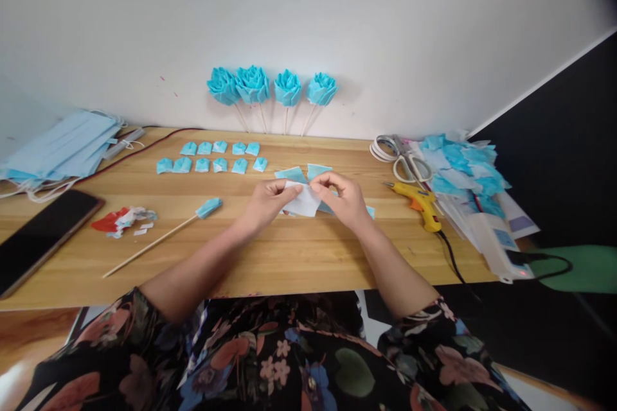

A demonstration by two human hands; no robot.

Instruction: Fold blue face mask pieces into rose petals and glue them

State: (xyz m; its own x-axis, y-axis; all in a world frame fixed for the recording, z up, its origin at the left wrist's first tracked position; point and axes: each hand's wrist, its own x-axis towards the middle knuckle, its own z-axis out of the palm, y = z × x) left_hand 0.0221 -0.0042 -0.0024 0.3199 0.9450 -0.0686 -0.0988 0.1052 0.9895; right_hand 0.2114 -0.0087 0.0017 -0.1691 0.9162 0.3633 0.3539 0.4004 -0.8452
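Between my hands is a white fabric piece, pinched along its top edge. My left hand grips its left side with thumb and fingers. On the other side my right hand pinches the upper right corner. Light blue fabric pieces lie on the table around and under my hands, partly covered. Left of my left hand rests a wooden stick with a rolled blue tip. Several folded blue petals sit in two rows beyond it.
Four-petalled-looking blue flowers on sticks lean on the wall. At right are a yellow glue gun, scissors, blue scraps and a power strip. Face masks, a phone and small scraps lie left.
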